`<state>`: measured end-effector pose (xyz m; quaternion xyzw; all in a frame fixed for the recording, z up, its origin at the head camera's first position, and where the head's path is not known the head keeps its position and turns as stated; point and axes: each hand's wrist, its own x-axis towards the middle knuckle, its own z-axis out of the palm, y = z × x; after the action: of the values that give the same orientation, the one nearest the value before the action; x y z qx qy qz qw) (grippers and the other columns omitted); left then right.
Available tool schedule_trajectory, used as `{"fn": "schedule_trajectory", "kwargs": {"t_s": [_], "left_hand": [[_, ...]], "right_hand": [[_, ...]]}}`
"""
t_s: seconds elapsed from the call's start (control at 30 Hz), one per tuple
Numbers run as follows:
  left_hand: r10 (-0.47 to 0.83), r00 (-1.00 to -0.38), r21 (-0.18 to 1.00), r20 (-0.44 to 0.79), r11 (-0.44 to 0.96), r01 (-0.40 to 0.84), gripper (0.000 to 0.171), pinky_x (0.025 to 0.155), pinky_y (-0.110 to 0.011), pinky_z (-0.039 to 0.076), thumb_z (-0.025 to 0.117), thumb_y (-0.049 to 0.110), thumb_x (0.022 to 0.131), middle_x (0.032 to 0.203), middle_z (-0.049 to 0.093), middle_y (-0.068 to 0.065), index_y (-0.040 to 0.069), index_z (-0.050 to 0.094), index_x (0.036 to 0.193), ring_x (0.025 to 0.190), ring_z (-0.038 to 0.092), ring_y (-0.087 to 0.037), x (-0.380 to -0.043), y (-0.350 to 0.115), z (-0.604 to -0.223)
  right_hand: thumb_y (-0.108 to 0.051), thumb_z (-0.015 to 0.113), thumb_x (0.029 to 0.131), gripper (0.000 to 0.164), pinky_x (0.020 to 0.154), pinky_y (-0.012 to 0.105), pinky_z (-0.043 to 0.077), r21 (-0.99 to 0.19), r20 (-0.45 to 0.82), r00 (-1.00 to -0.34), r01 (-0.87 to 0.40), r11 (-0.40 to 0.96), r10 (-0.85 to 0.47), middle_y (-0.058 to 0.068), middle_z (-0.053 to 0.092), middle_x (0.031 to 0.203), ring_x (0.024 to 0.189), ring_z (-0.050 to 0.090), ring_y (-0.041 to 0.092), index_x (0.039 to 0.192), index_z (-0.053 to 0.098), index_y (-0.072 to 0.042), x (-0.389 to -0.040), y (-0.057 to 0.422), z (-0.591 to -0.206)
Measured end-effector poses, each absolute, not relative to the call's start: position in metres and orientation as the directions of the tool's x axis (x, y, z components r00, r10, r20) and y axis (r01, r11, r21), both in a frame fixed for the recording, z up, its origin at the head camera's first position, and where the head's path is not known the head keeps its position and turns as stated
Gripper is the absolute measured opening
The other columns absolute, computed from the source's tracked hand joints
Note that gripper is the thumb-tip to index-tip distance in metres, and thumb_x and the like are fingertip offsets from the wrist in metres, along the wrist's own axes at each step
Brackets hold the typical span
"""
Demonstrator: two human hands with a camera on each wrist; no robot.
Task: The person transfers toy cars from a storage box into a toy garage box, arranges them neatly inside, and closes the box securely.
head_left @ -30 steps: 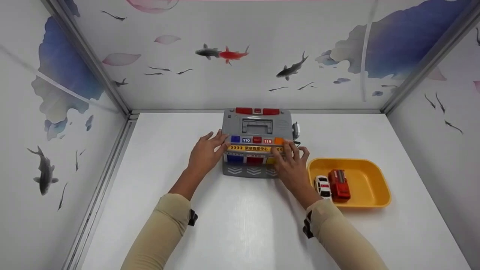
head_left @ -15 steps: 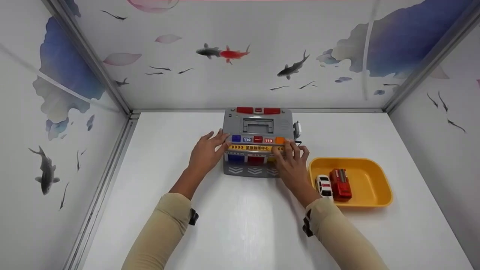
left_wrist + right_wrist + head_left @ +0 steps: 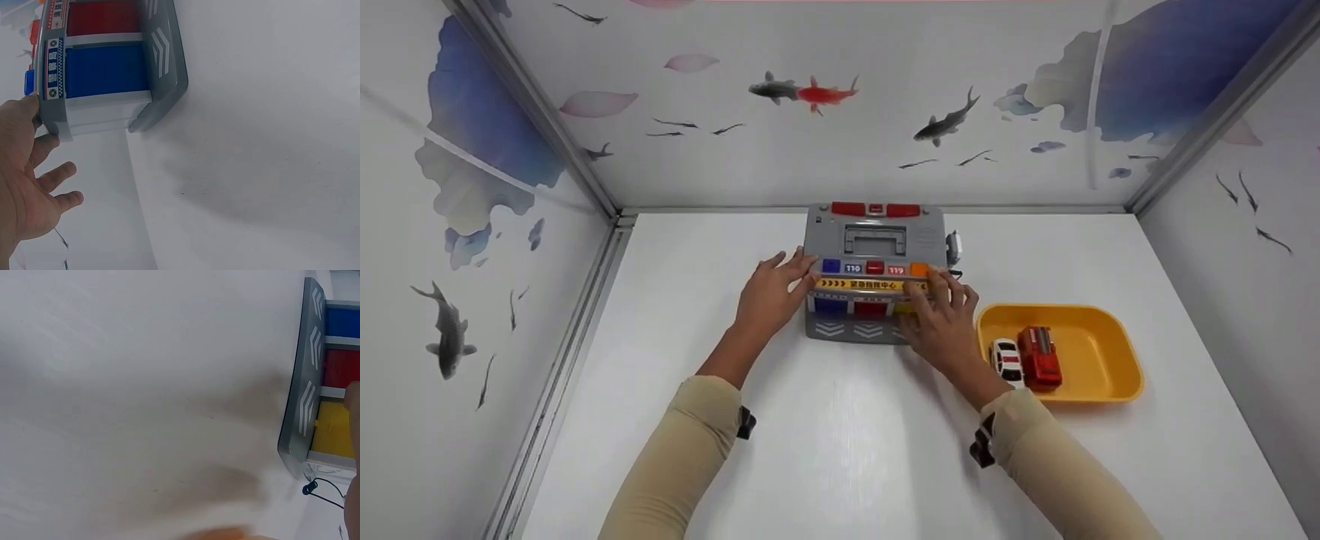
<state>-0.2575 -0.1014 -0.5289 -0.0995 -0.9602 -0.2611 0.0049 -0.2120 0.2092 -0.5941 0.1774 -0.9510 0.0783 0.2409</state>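
A grey toy garage (image 3: pixel 840 240) stands at the back of the white table, with red lights and coloured buttons on top. Its blue door (image 3: pixel 107 69), red door (image 3: pixel 103 18) and yellow door (image 3: pixel 334 430) are down. My left hand (image 3: pixel 769 296) holds the garage's left corner between thumb and forefinger, the other fingers spread. The bent fingers of my right hand (image 3: pixel 945 322) rest on the roof's right front, by the orange button (image 3: pixel 919 269). In the right wrist view its fingertip overlaps the red door; the rest of that hand is mostly out of frame.
To the right stands a yellow tray (image 3: pixel 1099 360) holding a white toy car (image 3: pixel 1006 360) and a red toy fire engine (image 3: pixel 1040 358). A small grey part (image 3: pixel 954 247) with a dark cord sits on the garage's right side. White printed walls surround the table.
The right thumb has come out lower, in front of the yellow door, while the right fingers stay on the roof. The left hand keeps its place. The head view has tilted slightly.
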Motion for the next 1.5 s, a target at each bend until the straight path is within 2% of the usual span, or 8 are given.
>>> {"fn": "schedule_trajectory", "kwargs": {"t_s": [0.27,0.47,0.67,1.03,1.33,1.5], "left_hand": [[0.197,-0.978,0.5,0.066,0.842,0.203,0.056,0.137,-0.059,0.03,0.051,0.059,0.114,0.171,0.049,0.003,0.029,0.058,0.161,0.165,0.043,-0.034,-0.259,-0.103,-0.528],[0.203,-0.977,0.505,0.072,0.837,0.211,0.054,0.136,-0.06,0.032,0.051,0.058,0.115,0.17,0.051,0.001,0.03,0.059,0.161,0.164,0.044,-0.035,-0.258,-0.104,-0.528],[0.194,-0.979,0.506,0.068,0.839,0.202,0.053,0.136,-0.06,0.033,0.052,0.057,0.114,0.17,0.051,0.001,0.031,0.06,0.16,0.164,0.044,-0.034,-0.259,-0.103,-0.527],[0.201,-0.978,0.494,0.056,0.845,0.203,0.054,0.138,-0.058,0.029,0.05,0.058,0.115,0.172,0.048,0.003,0.032,0.057,0.162,0.166,0.041,-0.032,-0.258,-0.103,-0.529],[0.197,-0.979,0.493,0.057,0.847,0.199,0.054,0.137,-0.057,0.031,0.052,0.057,0.114,0.171,0.048,0.004,0.031,0.057,0.162,0.166,0.042,-0.032,-0.257,-0.103,-0.527],[0.201,-0.976,0.506,0.079,0.836,0.213,0.053,0.136,-0.061,0.032,0.053,0.055,0.114,0.17,0.051,0.001,0.03,0.059,0.161,0.164,0.045,-0.035,-0.256,-0.103,-0.529]], "right_hand": [[-0.033,0.085,0.098,0.072,0.119,0.068,0.034,-0.164,0.427,-0.848,-0.413,0.896,-0.314,0.023,0.036,0.162,0.148,0.035,0.046,0.156,0.045,-0.02,-0.213,0.216,-0.575],[-0.033,0.082,0.1,0.07,0.119,0.07,0.033,-0.145,0.423,-0.836,-0.443,0.885,-0.35,0.021,0.037,0.161,0.147,0.037,0.044,0.156,0.043,-0.016,-0.216,0.214,-0.557],[-0.033,0.08,0.1,0.068,0.122,0.07,0.032,-0.115,0.406,-0.799,-0.527,0.842,-0.445,0.016,0.047,0.164,0.147,0.047,0.041,0.158,0.048,-0.018,-0.222,0.202,-0.542],[-0.035,0.076,0.102,0.065,0.128,0.074,0.028,-0.074,0.361,-0.769,-0.587,0.806,-0.527,0.012,0.054,0.164,0.15,0.053,0.035,0.16,0.051,-0.019,-0.224,0.18,-0.536],[-0.038,0.07,0.104,0.067,0.134,0.076,0.02,-0.11,0.311,-0.788,-0.585,0.803,-0.531,0.01,0.054,0.166,0.15,0.055,0.034,0.163,0.049,-0.017,-0.225,0.176,-0.53],[-0.032,0.068,0.102,0.066,0.133,0.078,0.02,-0.131,0.306,-0.791,-0.586,0.8,-0.529,0.009,0.057,0.164,0.149,0.057,0.033,0.164,0.049,-0.015,-0.225,0.175,-0.527]]}}
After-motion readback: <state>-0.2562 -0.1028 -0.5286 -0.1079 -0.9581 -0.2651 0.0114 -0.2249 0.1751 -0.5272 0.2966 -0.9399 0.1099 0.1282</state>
